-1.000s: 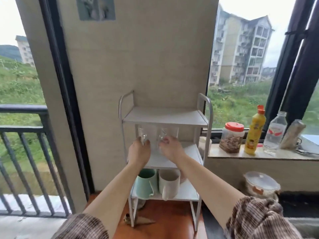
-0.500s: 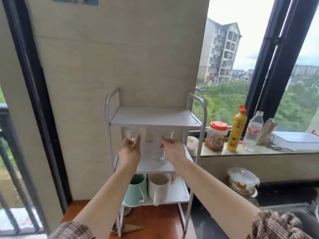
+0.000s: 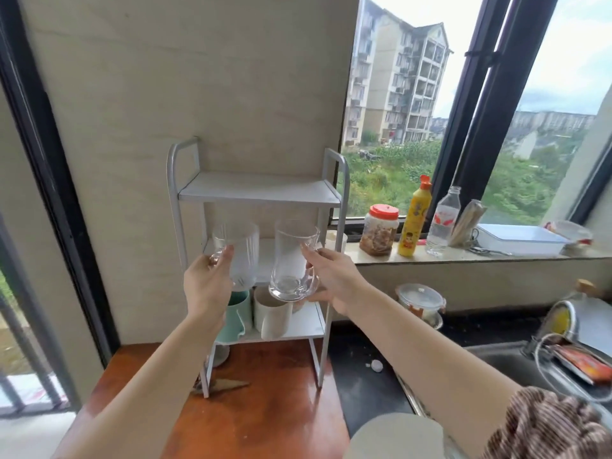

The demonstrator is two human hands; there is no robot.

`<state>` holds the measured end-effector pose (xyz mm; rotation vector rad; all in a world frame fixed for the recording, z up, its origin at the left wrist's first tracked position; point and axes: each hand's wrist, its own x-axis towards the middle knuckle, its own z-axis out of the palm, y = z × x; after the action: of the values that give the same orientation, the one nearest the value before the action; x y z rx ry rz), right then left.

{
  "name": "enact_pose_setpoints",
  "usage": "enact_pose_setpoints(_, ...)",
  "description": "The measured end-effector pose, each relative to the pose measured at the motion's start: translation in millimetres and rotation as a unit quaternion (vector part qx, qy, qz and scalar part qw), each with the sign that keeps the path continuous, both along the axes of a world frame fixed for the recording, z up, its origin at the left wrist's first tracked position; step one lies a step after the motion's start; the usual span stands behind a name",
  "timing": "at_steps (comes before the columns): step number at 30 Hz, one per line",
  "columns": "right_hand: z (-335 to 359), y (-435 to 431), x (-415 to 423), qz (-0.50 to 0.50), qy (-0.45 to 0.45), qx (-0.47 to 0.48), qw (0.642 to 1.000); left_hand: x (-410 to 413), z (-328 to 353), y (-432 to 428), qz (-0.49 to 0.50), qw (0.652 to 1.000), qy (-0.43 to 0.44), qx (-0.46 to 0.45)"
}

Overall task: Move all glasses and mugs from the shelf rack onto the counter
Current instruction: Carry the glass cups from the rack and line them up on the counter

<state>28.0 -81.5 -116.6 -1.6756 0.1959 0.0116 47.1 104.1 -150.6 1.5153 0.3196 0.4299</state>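
Observation:
A white three-tier shelf rack (image 3: 342, 180) stands against the wall on a reddish wooden counter (image 3: 265, 415). My left hand (image 3: 208, 286) grips a ribbed clear glass mug (image 3: 241, 256) by its handle, held in the air in front of the middle shelf. My right hand (image 3: 334, 279) holds a smooth clear glass mug (image 3: 289, 260), tilted slightly, also in front of that shelf. On the bottom shelf stand a mint green mug (image 3: 238, 314) and a white mug (image 3: 273, 318), side by side. The top shelf is bare.
On the window ledge to the right stand a red-lidded jar (image 3: 379, 230), a yellow squeeze bottle (image 3: 412, 223), a water bottle (image 3: 442, 223) and a white box (image 3: 520, 240). A lidded glass container (image 3: 419, 301) sits below. A sink (image 3: 530, 369) lies at far right.
Both hands have pulled the two clear glass mugs off the middle shelf toward me and lifted them. The camera has swung to the right and closer.

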Motion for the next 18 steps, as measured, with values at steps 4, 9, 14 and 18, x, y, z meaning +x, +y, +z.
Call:
enact_pose_setpoints(4,-3,-39,-47,0.012,0.01,0.018,1.0,-43,1,-28,-0.026,1.0,-0.007,0.013)
enact_pose_setpoints(9,-18,-107,-120,-0.025,0.014,0.002,1.0,-107,-14,-94,-0.08,0.997,-0.008,0.016)
enact_pose_setpoints(14,-48,-199,-216,-0.088,0.036,0.007,0.995,-183,-50,-186,-0.187,0.982,0.037,-0.007)
enact_pose_setpoints(18,-74,-273,-307,-0.152,0.056,0.026,0.986,-242,-80,-270,-0.258,0.963,0.083,-0.003)
